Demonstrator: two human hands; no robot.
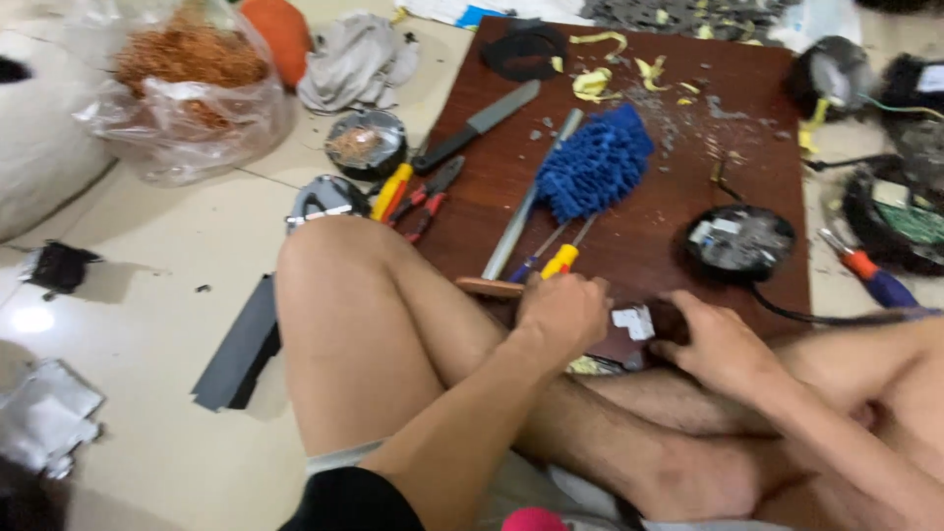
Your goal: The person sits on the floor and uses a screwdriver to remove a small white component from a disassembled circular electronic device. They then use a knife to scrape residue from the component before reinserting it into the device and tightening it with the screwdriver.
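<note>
**Hands at the near edge of a cluttered board**

Pale floor tiles [147, 295] lie open beyond the raised knee, left of the left hand, with only a dark flat strip [239, 344] and crumpled foil [44, 418] on them. A dark brown wooden board [649, 236] lies on the floor before the crossed legs; its near edge meets the shins, so the hands have little room between legs and board.

At that edge the left hand [562, 313] is curled into a fist around a yellow-handled screwdriver [560, 260], whose handle sticks out just beyond the knuckles. The right hand [716, 344] is half curled, fingers pressing down on a small dark part [669, 320]; whether it grips the part I cannot tell. Between the two hands sits a small white-grey piece [634, 322], just beside the right fingertips.

Beyond the left hand a grey metal bar [526, 211] lies lengthwise, and next to it a fuzzy blue duster head [595, 162]. Beyond the right hand rests a round black casing [739, 243] with grey insides and a black cable trailing right. Farther left of the bar lie red pliers [428, 197] and a knife [477, 126]. Yellow peelings [595, 84] and grey crumbs dot the far end. Off the board, far left, a clear bag of copper wire [187, 74] slumps.
</note>
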